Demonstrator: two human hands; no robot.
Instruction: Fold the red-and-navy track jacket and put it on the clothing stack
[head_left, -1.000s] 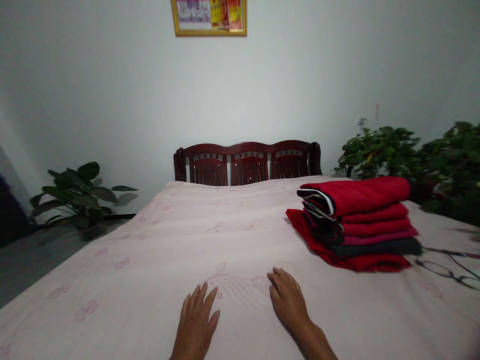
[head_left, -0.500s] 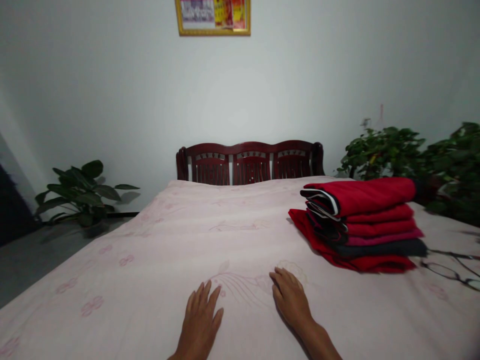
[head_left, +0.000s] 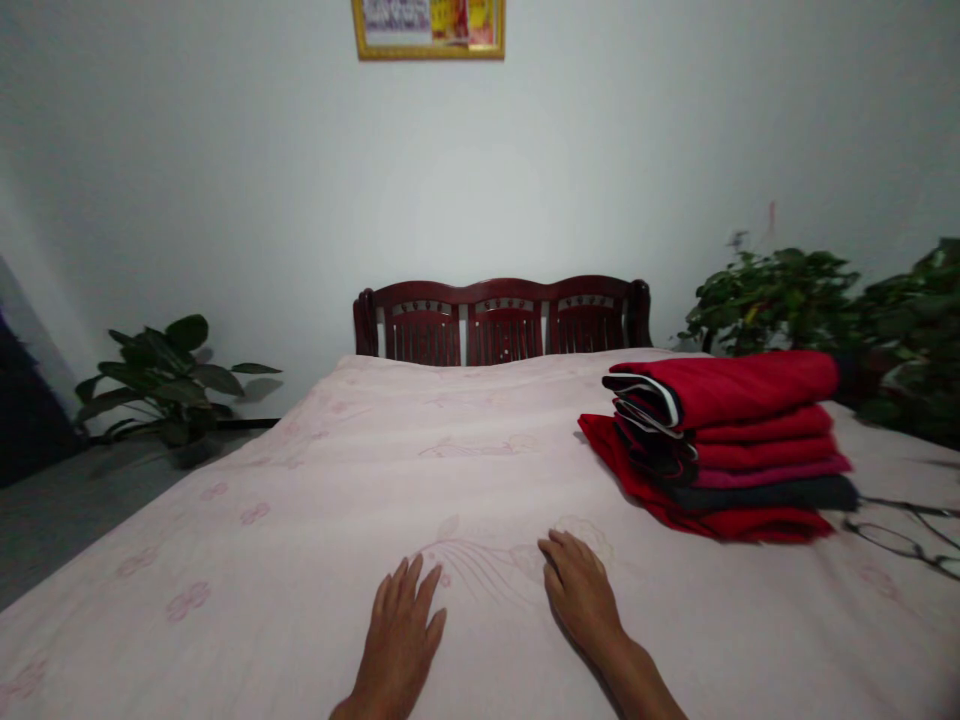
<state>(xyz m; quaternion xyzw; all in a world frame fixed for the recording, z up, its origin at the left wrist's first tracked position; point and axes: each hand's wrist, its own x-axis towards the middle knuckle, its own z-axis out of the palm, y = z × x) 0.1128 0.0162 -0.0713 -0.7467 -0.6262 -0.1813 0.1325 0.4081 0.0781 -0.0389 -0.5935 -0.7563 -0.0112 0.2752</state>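
Note:
My left hand (head_left: pixel 401 625) rests palm down on the pale pink bedsheet (head_left: pixel 300 560), fingers spread and nothing in it. To its right, my right hand (head_left: pixel 581 590) also lies on the sheet, fingers stretched out and holding nothing. Beyond the right hand, and apart from it, stands a stack of folded clothes (head_left: pixel 757 430). Most of its layers are red, with a magenta one and a dark grey one lower down. The top piece shows a black and white edge at its folded left end.
A pair of glasses (head_left: pixel 892 540) lies right of the stack. The dark red wooden headboard (head_left: pixel 506 320) stands at the far end. A potted plant (head_left: pixel 172 385) is on the floor at left, and leafy plants (head_left: pixel 780 300) at right. A gold-framed picture (head_left: pixel 431 50) hangs above.
The view has shifted very slightly. Both hands stay in place on the sheet, and the stack of clothes has not moved.

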